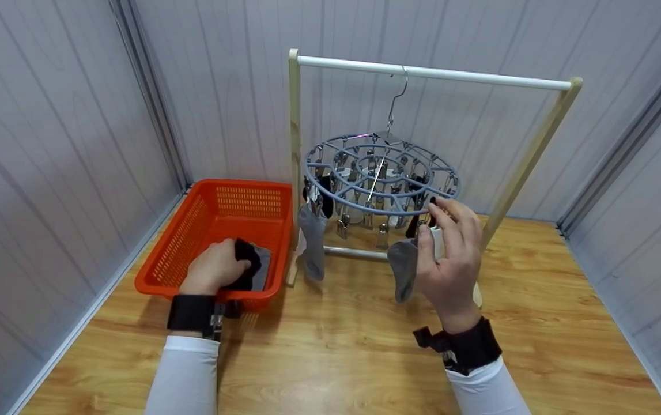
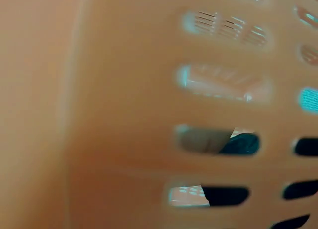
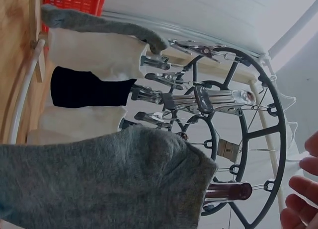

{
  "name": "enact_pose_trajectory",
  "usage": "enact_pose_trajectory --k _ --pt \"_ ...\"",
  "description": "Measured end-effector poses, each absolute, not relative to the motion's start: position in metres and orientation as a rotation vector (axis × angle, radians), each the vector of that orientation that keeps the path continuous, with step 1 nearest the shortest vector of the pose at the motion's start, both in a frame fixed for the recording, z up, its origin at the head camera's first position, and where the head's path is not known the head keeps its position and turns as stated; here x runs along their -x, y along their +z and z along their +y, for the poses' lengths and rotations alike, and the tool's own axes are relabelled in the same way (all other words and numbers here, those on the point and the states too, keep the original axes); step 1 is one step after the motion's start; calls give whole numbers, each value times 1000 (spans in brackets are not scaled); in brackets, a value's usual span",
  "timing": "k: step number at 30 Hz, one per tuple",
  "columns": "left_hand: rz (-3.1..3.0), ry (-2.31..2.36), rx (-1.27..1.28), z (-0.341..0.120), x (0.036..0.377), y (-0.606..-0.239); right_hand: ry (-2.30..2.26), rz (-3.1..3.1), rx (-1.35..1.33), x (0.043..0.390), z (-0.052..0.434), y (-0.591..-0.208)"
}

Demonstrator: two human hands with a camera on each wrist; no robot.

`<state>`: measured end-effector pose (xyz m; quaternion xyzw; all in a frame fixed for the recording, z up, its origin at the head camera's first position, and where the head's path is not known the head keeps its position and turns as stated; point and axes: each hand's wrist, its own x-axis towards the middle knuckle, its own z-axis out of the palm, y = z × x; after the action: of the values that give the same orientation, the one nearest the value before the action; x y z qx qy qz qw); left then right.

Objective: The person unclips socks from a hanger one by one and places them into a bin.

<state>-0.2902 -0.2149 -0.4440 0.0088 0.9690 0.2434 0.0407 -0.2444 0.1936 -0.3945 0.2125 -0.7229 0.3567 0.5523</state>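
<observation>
My left hand point(image 1: 215, 266) reaches into the orange basket point(image 1: 177, 236) and grips a black sock point(image 1: 245, 274), its thumb over the cloth. A grey sock point(image 1: 262, 271) lies beside the black one. In the left wrist view the basket wall point(image 2: 119, 114) hides most of the hand. My right hand point(image 1: 450, 259) is by the near right rim of the round clip hanger point(image 1: 353, 206), beside a hanging grey sock point(image 1: 403, 268). In the right wrist view its fingers point(image 3: 304, 189) are apart from the rim and hold nothing, while the grey sock hangs from a clip.
The hanger hooks over the white bar point(image 1: 480, 78) of a wooden-legged rack. Another grey sock point(image 1: 312, 239) hangs at its left, with white and black socks point(image 3: 89, 89) behind. Several clips dangle below the rings. Panel walls surround the wooden surface point(image 1: 330, 357).
</observation>
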Motion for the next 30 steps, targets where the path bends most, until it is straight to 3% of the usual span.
enact_pose_trajectory --k 18,30 --pt "2995 658 32 -205 284 -435 787 -1834 -471 249 193 -400" --pt "3001 1118 -404 -169 277 -417 855 -1878 -551 240 186 -401"
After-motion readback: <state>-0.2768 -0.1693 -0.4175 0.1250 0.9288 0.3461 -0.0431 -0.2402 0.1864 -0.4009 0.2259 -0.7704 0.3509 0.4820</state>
